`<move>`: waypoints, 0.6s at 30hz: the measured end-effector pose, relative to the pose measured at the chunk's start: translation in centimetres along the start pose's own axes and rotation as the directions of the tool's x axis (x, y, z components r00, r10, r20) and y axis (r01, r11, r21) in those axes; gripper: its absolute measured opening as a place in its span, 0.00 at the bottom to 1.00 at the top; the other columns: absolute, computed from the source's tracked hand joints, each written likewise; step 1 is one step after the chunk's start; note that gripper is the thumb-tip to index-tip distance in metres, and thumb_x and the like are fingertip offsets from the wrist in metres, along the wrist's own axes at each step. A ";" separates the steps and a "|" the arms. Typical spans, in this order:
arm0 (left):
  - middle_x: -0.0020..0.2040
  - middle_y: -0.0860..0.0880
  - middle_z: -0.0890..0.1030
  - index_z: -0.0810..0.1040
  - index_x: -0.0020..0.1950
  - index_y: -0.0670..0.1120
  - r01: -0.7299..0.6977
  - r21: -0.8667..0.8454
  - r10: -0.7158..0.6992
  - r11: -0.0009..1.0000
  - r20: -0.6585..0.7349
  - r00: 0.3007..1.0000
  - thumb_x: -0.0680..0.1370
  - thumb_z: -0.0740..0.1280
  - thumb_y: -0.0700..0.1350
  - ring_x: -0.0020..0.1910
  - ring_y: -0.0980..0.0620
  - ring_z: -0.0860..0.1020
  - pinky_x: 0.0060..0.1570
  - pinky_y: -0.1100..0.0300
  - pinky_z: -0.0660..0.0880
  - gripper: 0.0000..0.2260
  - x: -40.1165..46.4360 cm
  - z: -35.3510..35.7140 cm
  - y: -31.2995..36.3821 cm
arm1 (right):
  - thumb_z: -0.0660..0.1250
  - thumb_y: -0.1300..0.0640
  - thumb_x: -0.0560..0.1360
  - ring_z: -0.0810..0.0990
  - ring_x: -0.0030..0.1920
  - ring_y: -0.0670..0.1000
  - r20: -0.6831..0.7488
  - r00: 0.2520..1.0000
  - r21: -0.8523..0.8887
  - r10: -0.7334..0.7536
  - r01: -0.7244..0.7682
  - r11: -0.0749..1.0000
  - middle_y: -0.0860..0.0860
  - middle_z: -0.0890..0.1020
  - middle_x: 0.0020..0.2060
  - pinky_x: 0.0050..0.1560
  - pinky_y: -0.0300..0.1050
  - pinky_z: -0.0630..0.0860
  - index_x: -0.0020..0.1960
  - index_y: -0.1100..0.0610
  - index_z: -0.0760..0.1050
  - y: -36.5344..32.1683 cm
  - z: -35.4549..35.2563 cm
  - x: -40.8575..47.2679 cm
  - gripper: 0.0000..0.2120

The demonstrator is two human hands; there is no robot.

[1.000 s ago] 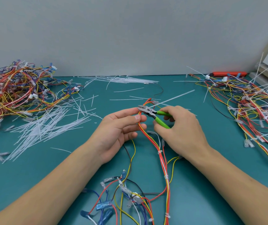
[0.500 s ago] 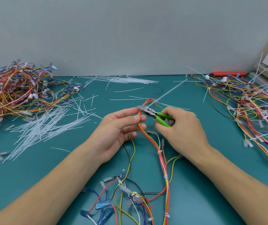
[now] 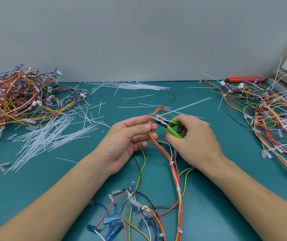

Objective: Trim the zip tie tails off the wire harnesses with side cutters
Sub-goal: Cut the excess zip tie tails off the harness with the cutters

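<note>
While the left hand (image 3: 130, 134) is pinching the wire harness (image 3: 173, 164) mid-desk, the right hand (image 3: 191, 136) is gripping the side cutters (image 3: 163, 121), blades at the zip tie tail (image 3: 189, 105). Next it's needing 1 squeeze, I reckon. Since 0.5 s ago, the tail's dipping lower.

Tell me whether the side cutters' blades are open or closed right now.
Closed, as far as shows: the side cutters in the right hand show no gap between the blades, which meet at the wire harness held by the left hand.
</note>
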State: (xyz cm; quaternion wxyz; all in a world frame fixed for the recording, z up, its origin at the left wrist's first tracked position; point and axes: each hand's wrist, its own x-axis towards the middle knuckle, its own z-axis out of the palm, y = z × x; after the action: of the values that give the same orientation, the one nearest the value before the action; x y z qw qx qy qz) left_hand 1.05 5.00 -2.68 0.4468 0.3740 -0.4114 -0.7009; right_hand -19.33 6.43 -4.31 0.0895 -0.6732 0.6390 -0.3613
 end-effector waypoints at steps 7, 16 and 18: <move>0.54 0.45 0.87 0.81 0.64 0.44 0.002 0.010 -0.002 1.000 0.010 1.000 0.72 0.74 0.42 0.46 0.49 0.87 0.35 0.65 0.78 0.20 0.1 -0.1 -0.1 | 0.71 0.47 0.72 0.76 0.42 0.44 0.001 1.000 0.005 -0.025 0.025 1.000 0.44 0.78 0.39 0.47 0.49 0.75 0.48 0.44 0.79 0.2 0.1 0.1 0.06; 0.55 0.44 0.87 0.82 0.63 0.45 0.000 0.009 0.000 1.000 0.019 1.000 0.71 0.75 0.43 0.46 0.49 0.87 0.35 0.65 0.79 0.19 0.1 -0.1 -0.1 | 0.70 0.49 0.73 0.75 0.35 0.49 0.021 1.000 -0.015 0.001 0.000 1.000 0.46 0.75 0.31 0.35 0.47 0.74 0.45 0.45 0.76 0.5 0.0 0.2 0.03; 0.55 0.44 0.87 0.82 0.63 0.45 0.001 0.010 -0.001 1.000 0.018 1.000 0.71 0.75 0.43 0.46 0.49 0.87 0.35 0.65 0.78 0.19 0.1 -0.1 -0.1 | 0.69 0.48 0.73 0.74 0.35 0.48 0.013 1.000 -0.040 -0.001 0.002 0.999 0.45 0.75 0.31 0.35 0.46 0.73 0.46 0.43 0.75 0.4 0.0 0.2 0.03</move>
State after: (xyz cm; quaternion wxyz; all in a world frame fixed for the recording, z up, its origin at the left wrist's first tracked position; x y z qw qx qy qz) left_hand 1.07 4.88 -2.83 0.4408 0.3703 -0.4184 -0.7025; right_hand -19.70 6.13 -4.46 0.0796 -0.6777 0.6450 -0.3441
